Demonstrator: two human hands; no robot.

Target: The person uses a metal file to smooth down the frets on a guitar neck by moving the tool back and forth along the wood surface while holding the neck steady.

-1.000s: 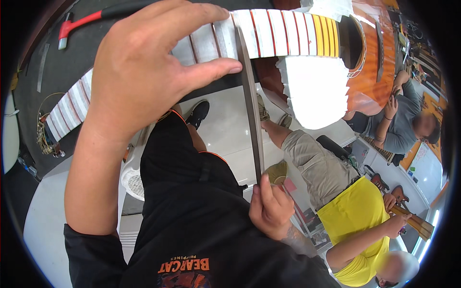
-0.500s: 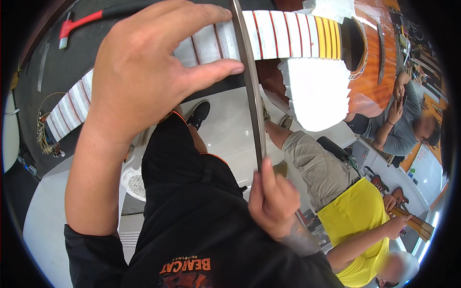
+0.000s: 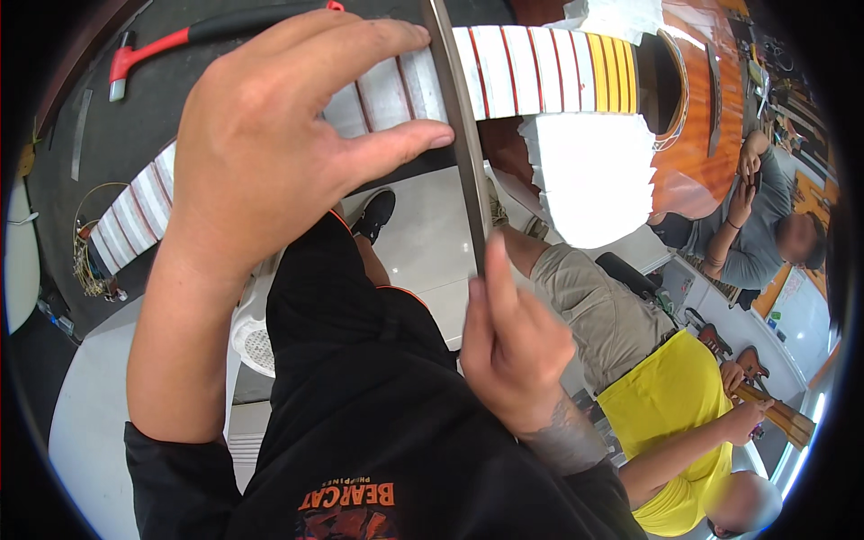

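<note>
The right hand (image 3: pixel 517 351) has its grip closed on the low end of a long metal bar (image 3: pixel 463 135). The bar crosses over a stripy guitar neck (image 3: pixel 526 72). The left hand (image 3: pixel 261 144) has its grip wide open over the neck, thumb and pointing finger far apart, near the bar.

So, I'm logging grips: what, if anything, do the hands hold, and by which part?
The right hand holds a metal bar by its near end. The left hand spans the taped guitar neck; whether it grips is unclear.
</note>
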